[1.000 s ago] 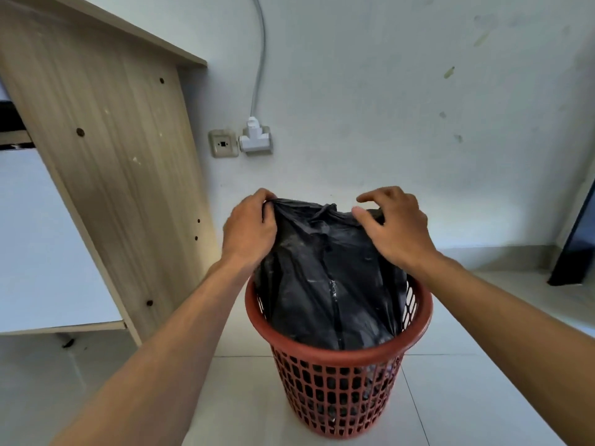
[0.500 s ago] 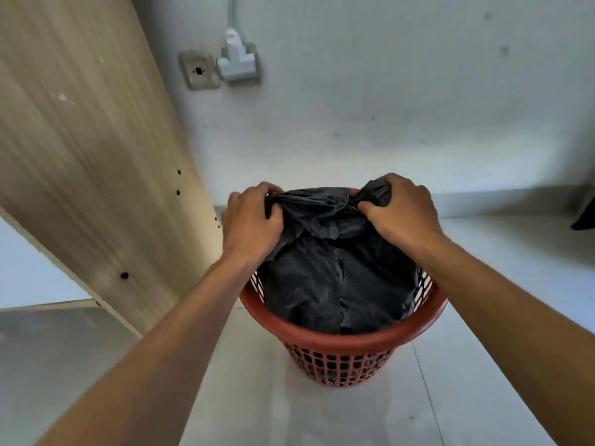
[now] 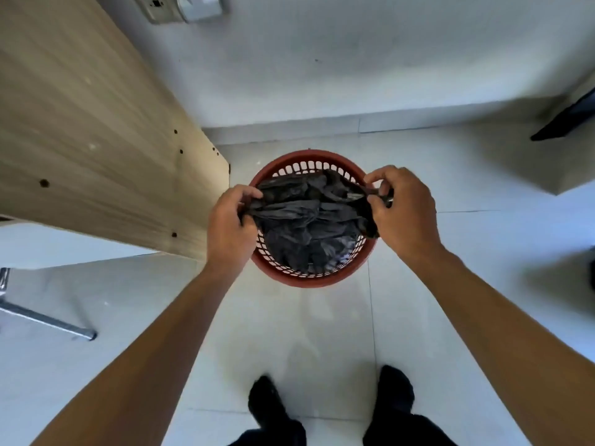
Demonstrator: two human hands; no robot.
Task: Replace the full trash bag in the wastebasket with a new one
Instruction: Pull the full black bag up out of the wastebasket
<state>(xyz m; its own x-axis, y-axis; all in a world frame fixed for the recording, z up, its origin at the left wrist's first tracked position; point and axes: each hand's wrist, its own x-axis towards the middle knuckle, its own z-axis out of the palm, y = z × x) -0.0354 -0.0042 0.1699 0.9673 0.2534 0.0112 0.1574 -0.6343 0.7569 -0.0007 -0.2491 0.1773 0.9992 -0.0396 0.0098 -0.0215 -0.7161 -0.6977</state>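
Starting at the far left of the frame, we see one metal leg [image 3: 48, 320] slanting across the pale tiled floor [image 3: 322, 333], and above it one wooden desk panel [image 3: 83, 130] that fills the upper left, dotted with small drill holes. At the top edge, left of centre, sit one wall socket [image 3: 154, 8] and one white plug adapter [image 3: 201, 6] just beside it, both cut off by the frame. Moving toward the centre, our left hand [image 3: 230, 228] has its fingers curled round the left edge of the one black trash bag [image 3: 309, 217], gripping a bunch of the plastic. The bag sits inside the one red wastebasket [image 3: 309, 280], which stands on the floor just in front of the white wall, near the corner of the desk panel; its crumpled top is stretched between our two hands over the basket's mouth. On the right, our right hand [image 3: 404, 209] pinches the bag's other edge between thumb and curled fingers. At the bottom centre our two dark shoes [image 3: 273, 410] stand on the tiles, and one dark object [image 3: 570, 119] leans at the right edge.
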